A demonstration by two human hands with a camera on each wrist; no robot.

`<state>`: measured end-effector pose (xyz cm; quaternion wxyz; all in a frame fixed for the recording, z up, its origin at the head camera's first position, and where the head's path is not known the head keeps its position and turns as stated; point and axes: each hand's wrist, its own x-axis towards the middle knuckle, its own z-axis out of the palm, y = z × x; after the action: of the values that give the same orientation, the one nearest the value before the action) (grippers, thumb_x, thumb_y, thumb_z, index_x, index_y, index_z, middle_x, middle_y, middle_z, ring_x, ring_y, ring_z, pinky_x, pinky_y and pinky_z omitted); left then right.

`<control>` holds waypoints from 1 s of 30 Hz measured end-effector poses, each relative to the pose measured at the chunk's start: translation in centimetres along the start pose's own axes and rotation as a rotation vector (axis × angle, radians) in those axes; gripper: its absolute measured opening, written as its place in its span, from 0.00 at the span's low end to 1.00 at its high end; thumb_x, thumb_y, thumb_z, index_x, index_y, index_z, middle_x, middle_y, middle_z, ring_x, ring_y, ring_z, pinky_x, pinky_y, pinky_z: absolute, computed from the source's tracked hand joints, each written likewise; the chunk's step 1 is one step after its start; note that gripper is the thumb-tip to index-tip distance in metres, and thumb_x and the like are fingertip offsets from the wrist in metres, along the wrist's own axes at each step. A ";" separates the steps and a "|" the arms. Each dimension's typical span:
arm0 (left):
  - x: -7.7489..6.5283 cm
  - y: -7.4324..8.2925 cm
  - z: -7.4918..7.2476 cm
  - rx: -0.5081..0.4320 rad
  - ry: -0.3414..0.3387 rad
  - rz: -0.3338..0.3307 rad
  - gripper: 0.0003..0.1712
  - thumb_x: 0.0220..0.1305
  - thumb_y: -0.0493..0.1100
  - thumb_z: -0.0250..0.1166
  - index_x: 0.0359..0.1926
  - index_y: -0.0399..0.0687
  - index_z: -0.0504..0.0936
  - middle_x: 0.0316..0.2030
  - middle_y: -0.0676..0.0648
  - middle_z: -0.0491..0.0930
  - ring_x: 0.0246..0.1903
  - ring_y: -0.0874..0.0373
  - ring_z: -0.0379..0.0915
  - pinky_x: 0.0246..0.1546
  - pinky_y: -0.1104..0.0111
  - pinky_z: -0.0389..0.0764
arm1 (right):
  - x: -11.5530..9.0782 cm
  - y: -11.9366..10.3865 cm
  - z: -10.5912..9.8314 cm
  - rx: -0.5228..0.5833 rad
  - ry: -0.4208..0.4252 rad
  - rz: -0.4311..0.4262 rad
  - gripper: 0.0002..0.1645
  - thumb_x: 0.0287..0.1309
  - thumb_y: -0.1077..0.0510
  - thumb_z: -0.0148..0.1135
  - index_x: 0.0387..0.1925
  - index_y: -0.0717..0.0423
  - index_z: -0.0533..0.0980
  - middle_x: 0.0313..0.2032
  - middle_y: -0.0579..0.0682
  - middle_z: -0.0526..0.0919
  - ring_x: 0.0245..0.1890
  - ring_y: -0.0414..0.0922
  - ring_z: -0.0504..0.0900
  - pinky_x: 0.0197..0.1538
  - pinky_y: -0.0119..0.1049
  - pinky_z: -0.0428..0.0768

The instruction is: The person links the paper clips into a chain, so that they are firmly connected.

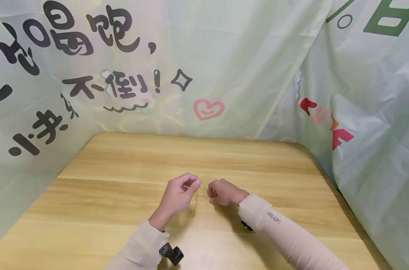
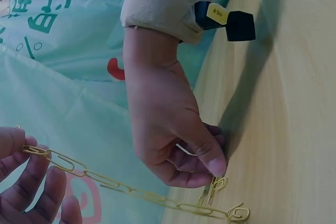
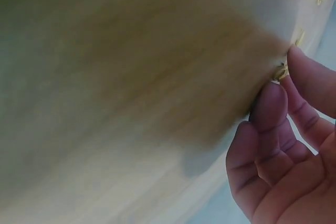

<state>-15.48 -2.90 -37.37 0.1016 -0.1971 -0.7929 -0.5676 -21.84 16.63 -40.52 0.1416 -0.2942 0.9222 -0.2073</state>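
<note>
My left hand [image 1: 180, 193] pinches the top end of a chain of gold-coloured paper clips [image 2: 126, 188] between thumb and fingertips. Linked end to end, the clips run down from it toward the tabletop. Low over the wood, to the right of the chain, my right hand [image 1: 224, 192] pinches with thumb and fingers at a gold paper clip [image 2: 219, 184], close beside the chain's lower end. The right wrist view shows only bits of gold wire [image 3: 283, 71] at those fingertips; the fingers hide the rest.
Both hands work over a wood-grain table [image 1: 123, 161]. Pale green curtains [image 1: 244, 67] with printed characters, a heart and other shapes stand around its back and sides. A black wrist camera [image 1: 171, 254] is strapped at the left sleeve.
</note>
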 end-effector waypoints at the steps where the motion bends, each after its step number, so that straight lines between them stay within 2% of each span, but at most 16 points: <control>1: 0.0 0.0 0.0 -0.003 -0.002 -0.002 0.05 0.67 0.40 0.62 0.35 0.46 0.83 0.28 0.55 0.80 0.32 0.59 0.76 0.36 0.67 0.78 | 0.1 0.0 0.1 -0.009 0.002 -0.007 0.09 0.54 0.64 0.70 0.27 0.54 0.75 0.23 0.43 0.75 0.24 0.39 0.72 0.30 0.34 0.74; 6: 0.3 0.1 -0.1 0.028 -0.006 0.003 0.05 0.67 0.40 0.62 0.35 0.46 0.84 0.28 0.55 0.80 0.33 0.59 0.76 0.36 0.66 0.78 | 0.2 -0.2 0.2 -0.032 0.025 -0.030 0.11 0.55 0.65 0.69 0.24 0.53 0.74 0.22 0.43 0.74 0.23 0.39 0.71 0.29 0.33 0.74; 12: 0.2 0.2 0.0 0.044 -0.008 0.004 0.05 0.67 0.40 0.61 0.36 0.45 0.83 0.29 0.55 0.81 0.32 0.60 0.76 0.35 0.66 0.79 | -0.2 -0.2 0.1 -0.020 0.009 0.021 0.09 0.55 0.63 0.69 0.30 0.55 0.74 0.25 0.44 0.75 0.26 0.40 0.73 0.33 0.35 0.76; 15: 0.2 0.1 0.1 0.058 0.004 0.023 0.05 0.67 0.39 0.61 0.36 0.45 0.83 0.28 0.55 0.81 0.32 0.60 0.76 0.34 0.66 0.80 | -0.4 -0.1 -0.1 -0.020 0.009 0.027 0.09 0.55 0.63 0.69 0.28 0.56 0.75 0.25 0.44 0.76 0.26 0.40 0.73 0.33 0.36 0.76; 19: 0.1 -0.2 -0.4 0.052 0.005 0.023 0.05 0.67 0.40 0.61 0.36 0.45 0.83 0.28 0.54 0.81 0.32 0.60 0.76 0.35 0.66 0.79 | -0.4 -0.4 -0.2 -0.037 0.000 0.026 0.11 0.55 0.64 0.68 0.23 0.54 0.75 0.22 0.43 0.75 0.23 0.40 0.72 0.30 0.35 0.75; 24: 0.0 -0.6 -1.0 0.030 -0.018 0.005 0.06 0.67 0.39 0.62 0.36 0.44 0.83 0.29 0.48 0.82 0.32 0.58 0.76 0.35 0.67 0.79 | -0.6 -0.4 -0.1 -0.052 -0.024 0.036 0.12 0.57 0.66 0.65 0.22 0.53 0.75 0.21 0.42 0.74 0.22 0.39 0.70 0.28 0.33 0.72; 30: 0.1 -1.0 -1.9 0.058 0.001 0.017 0.04 0.66 0.38 0.62 0.35 0.45 0.83 0.27 0.55 0.81 0.32 0.59 0.77 0.34 0.68 0.79 | -0.6 -0.5 -0.8 -0.010 0.011 0.021 0.10 0.55 0.68 0.62 0.22 0.54 0.74 0.21 0.43 0.74 0.21 0.39 0.69 0.28 0.33 0.71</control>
<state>-16.12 -4.96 -37.52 0.1125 -0.2003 -0.8074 -0.5435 -21.41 16.85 -39.48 0.1370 -0.2840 0.9271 -0.2028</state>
